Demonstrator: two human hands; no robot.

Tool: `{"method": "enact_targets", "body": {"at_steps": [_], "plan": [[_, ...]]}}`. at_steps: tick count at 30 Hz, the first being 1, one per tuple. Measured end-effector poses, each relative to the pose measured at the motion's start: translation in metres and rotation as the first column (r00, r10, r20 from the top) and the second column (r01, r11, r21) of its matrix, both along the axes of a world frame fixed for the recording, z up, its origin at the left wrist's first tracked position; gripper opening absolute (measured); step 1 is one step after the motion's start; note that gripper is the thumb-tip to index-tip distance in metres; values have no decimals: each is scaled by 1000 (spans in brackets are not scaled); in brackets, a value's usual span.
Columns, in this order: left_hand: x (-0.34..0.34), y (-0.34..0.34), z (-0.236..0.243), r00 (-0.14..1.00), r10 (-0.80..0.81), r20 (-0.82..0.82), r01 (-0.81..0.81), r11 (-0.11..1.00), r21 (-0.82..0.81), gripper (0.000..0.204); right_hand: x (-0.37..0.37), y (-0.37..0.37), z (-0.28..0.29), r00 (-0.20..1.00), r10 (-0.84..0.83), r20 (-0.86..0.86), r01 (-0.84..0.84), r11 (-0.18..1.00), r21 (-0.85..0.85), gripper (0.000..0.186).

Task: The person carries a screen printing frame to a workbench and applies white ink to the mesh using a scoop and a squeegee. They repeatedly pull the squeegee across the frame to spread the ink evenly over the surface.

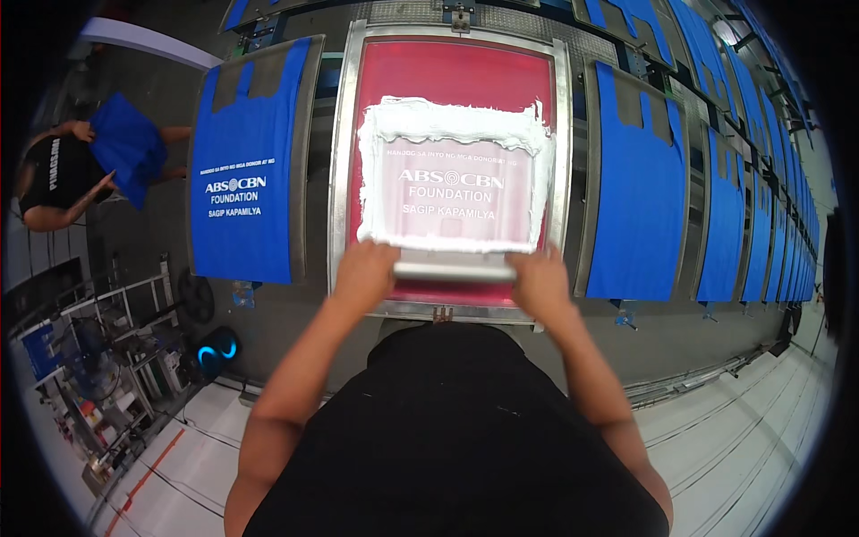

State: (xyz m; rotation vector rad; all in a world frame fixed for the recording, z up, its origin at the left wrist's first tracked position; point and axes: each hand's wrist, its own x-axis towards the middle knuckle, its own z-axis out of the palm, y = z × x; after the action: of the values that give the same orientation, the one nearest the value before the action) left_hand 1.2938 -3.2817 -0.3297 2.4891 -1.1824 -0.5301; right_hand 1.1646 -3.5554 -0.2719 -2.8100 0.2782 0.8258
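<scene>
My left hand (pixel 365 274) and my right hand (pixel 540 279) are closed round the two ends of a squeegee (pixel 455 270), slightly blurred. It lies across the near part of a screen printing frame (pixel 344 179) with a metal rim and red mesh (pixel 456 67). Thick white ink (pixel 447 121) is banked along the far side and both sides of the stencil area (pixel 452 183), where white lettering and a round emblem show. A thin line of ink runs along the squeegee's far edge. What lies under the screen is mostly hidden.
To the left, a blue bag (pixel 242 161) with white print lies on a board. Unprinted blue bags (pixel 633 192) lie on boards in a long row to the right. At far left, a person (pixel 63 179) holds a blue bag (pixel 130 148). A metal rack (pixel 116 331) stands at lower left.
</scene>
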Motion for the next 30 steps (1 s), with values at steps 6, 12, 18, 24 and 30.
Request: {"method": "enact_targets", "body": {"at_steps": [6, 12, 18, 24, 30], "plan": [[80, -59, -16, 992, 101, 77, -106, 992, 68, 24, 61, -48, -64, 947, 69, 314, -25, 990, -141, 40], [136, -84, -3, 987, 89, 136, -100, 992, 71, 23, 129, -73, -24, 969, 36, 246, -8, 994, -113, 40], [-29, 6, -14, 995, 45, 85, -29, 982, -185, 14, -42, 12, -29, 953, -4, 304, -3, 1000, 23, 34], [116, -76, -32, 980, 76, 185, -83, 996, 30, 15, 102, -58, -51, 983, -12, 186, 33, 993, -111, 28], [174, -103, 15, 988, 91, 124, -99, 993, 64, 28, 177, -106, -24, 978, 26, 209, -14, 998, -55, 49]]}}
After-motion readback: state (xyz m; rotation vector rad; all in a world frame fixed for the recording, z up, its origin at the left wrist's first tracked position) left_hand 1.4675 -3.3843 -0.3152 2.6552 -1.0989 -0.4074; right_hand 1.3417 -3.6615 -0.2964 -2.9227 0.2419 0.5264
